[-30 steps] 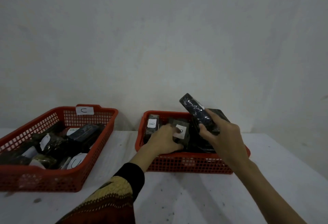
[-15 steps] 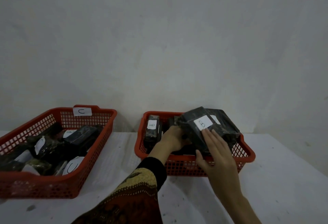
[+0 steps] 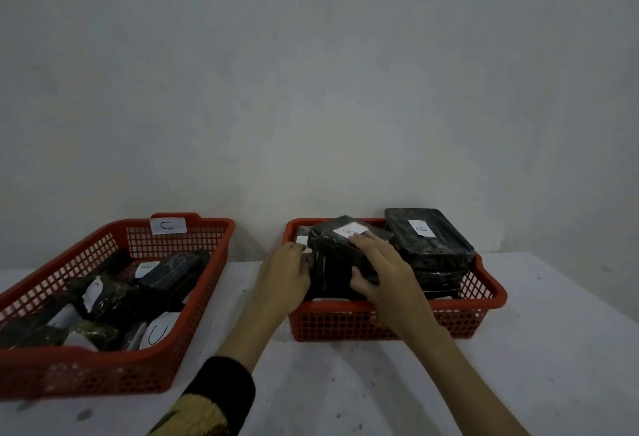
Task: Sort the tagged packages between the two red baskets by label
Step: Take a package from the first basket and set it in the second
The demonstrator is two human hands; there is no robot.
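Note:
Two red baskets stand on a white table. The left basket (image 3: 114, 366) carries a "C" tag on its back rim and holds several black wrapped packages with white labels. The right basket (image 3: 363, 323) holds a stack of black packages; the top right one (image 3: 427, 238) shows a "B" label. My right hand (image 3: 382, 271) lies on a black package (image 3: 333, 250) with a white label, thumb hooked on its near side. My left hand (image 3: 285, 274) presses against that package's left side, inside the basket.
A plain grey wall rises right behind both baskets. Bare table lies between the baskets, in front of them and to the right. A patterned sleeve (image 3: 207, 404) covers my left forearm.
The package my right hand held up on edge has been turned flat and lowered onto the pile in the right basket. Both hands now rest against it.

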